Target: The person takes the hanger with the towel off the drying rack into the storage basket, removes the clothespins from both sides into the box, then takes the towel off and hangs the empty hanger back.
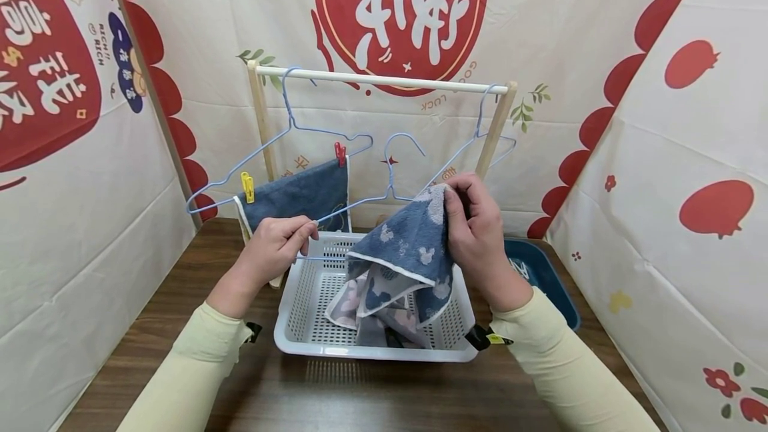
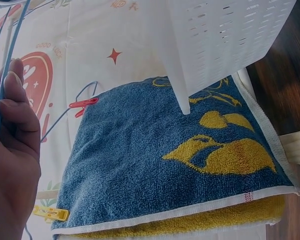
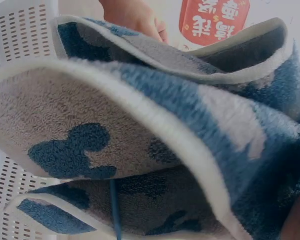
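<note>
My left hand (image 1: 270, 249) grips one end of a light blue wire hanger (image 1: 362, 202) above the basket. A blue towel (image 1: 396, 242) with pale mouse-head shapes and white edging hangs folded over the hanger's other side. Its upper corner is pinched between the thumb and fingers of my right hand (image 1: 479, 235). Close up in the right wrist view, the towel (image 3: 204, 115) shows its grey-beige reverse, and a strip of blue wire crosses its lower fold. Below it stands a white slotted basket (image 1: 375, 352) with more pink and grey cloth (image 1: 399, 322) inside.
Behind, a rack with a white rod (image 1: 384, 79) bears two more blue hangers. A dark blue towel (image 1: 300, 189) hangs from the left one by a yellow clothespin (image 1: 247, 187) and a red clothespin (image 1: 340, 153). A teal tray (image 1: 561, 295) lies at the right.
</note>
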`<state>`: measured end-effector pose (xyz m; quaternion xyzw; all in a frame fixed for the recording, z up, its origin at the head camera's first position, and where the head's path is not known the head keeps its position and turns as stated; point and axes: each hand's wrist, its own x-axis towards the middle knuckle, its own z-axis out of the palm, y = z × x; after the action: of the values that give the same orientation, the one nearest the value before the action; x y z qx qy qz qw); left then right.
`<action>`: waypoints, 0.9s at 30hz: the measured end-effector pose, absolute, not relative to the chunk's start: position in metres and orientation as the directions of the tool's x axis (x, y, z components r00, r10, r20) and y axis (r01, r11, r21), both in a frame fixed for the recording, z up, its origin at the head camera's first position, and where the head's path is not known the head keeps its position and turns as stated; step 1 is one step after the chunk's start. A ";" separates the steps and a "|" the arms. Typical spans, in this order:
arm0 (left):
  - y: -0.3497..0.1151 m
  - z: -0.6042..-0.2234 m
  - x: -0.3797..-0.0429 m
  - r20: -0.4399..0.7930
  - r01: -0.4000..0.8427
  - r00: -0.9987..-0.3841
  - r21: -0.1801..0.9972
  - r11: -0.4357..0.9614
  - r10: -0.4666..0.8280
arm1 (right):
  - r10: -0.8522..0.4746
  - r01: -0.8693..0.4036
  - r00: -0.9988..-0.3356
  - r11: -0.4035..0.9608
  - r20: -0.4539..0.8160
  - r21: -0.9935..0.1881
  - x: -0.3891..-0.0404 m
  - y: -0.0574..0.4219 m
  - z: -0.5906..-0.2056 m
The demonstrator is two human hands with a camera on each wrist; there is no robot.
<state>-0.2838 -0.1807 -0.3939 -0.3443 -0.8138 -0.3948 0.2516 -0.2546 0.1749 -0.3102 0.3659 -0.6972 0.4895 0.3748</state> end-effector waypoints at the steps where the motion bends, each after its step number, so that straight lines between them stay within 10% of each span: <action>1: -0.181 -0.394 -0.284 0.680 0.758 -0.638 0.471 0.452 0.361 | -0.135 -0.879 -0.449 0.243 0.883 -0.410 -0.254 0.175 -0.310; 27: -0.181 -0.398 -0.288 0.671 0.749 -0.648 0.476 0.462 0.359 | 0.082 -0.905 -0.425 0.000 0.902 -0.426 -0.242 0.180 -0.282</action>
<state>-0.2878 -0.1807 -0.3978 -0.3385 -0.8182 -0.3932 0.2476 -0.2423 0.1803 -0.2817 0.3541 -0.5811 0.6122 0.4027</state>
